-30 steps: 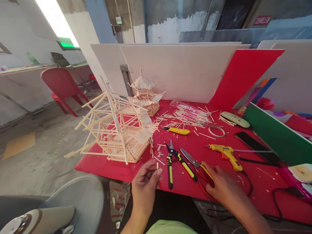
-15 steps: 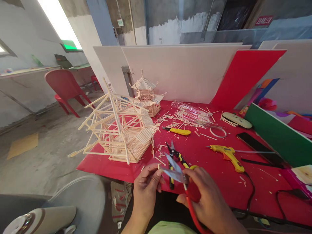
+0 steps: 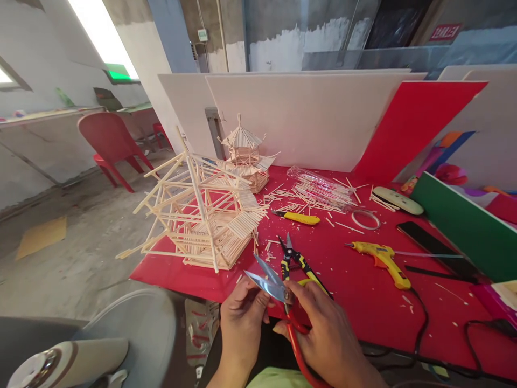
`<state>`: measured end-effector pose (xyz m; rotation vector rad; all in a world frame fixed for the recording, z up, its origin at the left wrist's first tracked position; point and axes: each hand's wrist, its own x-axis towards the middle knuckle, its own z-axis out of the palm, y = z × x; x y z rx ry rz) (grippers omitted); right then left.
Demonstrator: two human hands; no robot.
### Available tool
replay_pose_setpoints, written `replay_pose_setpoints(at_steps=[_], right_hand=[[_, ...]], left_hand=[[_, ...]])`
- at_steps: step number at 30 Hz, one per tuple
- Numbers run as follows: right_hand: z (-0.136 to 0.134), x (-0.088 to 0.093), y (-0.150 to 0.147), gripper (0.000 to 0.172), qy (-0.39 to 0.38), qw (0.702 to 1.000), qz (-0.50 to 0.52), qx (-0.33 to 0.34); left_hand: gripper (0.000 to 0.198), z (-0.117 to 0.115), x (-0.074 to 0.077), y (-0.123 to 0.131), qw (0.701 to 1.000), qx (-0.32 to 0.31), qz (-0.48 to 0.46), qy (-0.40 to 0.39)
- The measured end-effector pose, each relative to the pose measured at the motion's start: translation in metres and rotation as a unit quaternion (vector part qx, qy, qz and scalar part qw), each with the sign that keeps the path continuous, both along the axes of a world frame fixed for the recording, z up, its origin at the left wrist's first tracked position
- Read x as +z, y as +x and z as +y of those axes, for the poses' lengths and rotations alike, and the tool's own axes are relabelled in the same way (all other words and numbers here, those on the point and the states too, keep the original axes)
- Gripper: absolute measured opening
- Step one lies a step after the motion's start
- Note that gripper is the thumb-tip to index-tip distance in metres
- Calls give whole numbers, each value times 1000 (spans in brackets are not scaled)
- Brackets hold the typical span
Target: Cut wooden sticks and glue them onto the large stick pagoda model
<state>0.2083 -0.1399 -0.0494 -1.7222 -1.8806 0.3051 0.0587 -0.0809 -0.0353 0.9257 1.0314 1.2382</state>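
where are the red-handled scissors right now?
Head view, lower middle: the scissors are in the right hand, blades apart, right by the left hand and on the near side of the black-and-yellow snips.

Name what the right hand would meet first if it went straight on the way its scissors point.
Probably the left hand: its fingertips sit right by the scissors blades, though depth leaves contact unclear. Past it, the larger stick model lies in line.
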Motion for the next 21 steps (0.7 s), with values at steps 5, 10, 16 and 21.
replay_pose_setpoints(at_steps=[5, 10, 16, 21], right_hand=[[0, -1, -2, 67, -3, 1000, 10, 2], [1, -1, -5, 69, 17, 1000, 24, 7], [2, 2, -9, 74, 36, 999, 11, -16], [1, 3, -10, 76, 22, 999, 28, -15]], left_hand=[[13, 0, -5, -2, 1000, 8, 3, 5], [13, 0, -13, -5, 1000, 6, 3, 8], [14, 0, -13, -4, 1000, -1, -3, 5], [12, 0, -4, -2, 1000, -11, 4, -2]])
